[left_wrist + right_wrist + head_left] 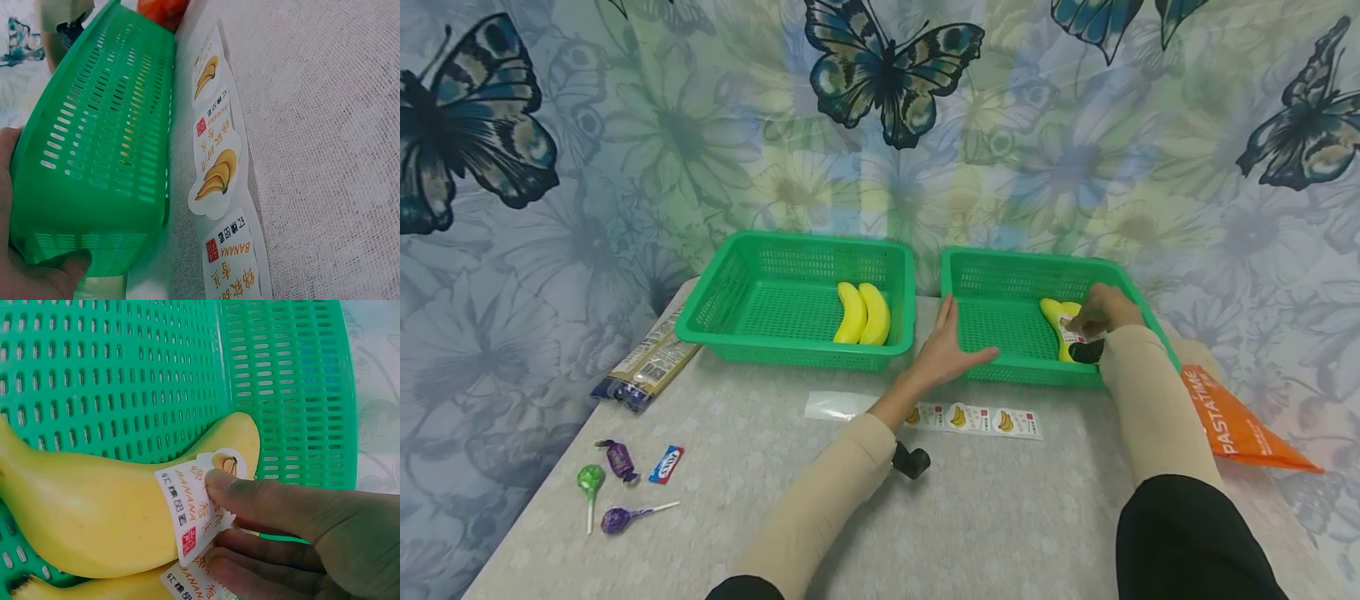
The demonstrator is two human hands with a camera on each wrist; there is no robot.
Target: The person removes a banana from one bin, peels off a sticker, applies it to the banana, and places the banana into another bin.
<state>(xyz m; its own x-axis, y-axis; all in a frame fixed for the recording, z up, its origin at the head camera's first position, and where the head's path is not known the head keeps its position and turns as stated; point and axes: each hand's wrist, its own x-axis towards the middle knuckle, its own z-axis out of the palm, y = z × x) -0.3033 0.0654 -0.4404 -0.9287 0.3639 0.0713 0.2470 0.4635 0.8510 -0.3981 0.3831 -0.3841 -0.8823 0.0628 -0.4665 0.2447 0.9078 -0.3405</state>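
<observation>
My left hand (946, 354) touches the near left corner of the right green basket (1033, 375), its fingers straight along the left end and its thumb spread toward the near side. Inside that basket, my right hand (1105, 310) is at two bananas. The upper banana (94, 512) wears a white banana sticker (178, 490), which my right thumb presses while the other fingers curl beneath. A second sticker (187, 584) shows on the lower banana (100, 589), partly hidden by those fingers. A strip of banana stickers (973, 419) lies below my left hand.
The left green basket (797, 350) holds two bananas (874, 315). At left lie a gold and dark packet (651, 354), two lollipops (617, 521) and wrapped candies (620, 461). An orange pasta bag (1247, 421) lies at right. Butterfly-patterned cloth (895, 183) hangs behind.
</observation>
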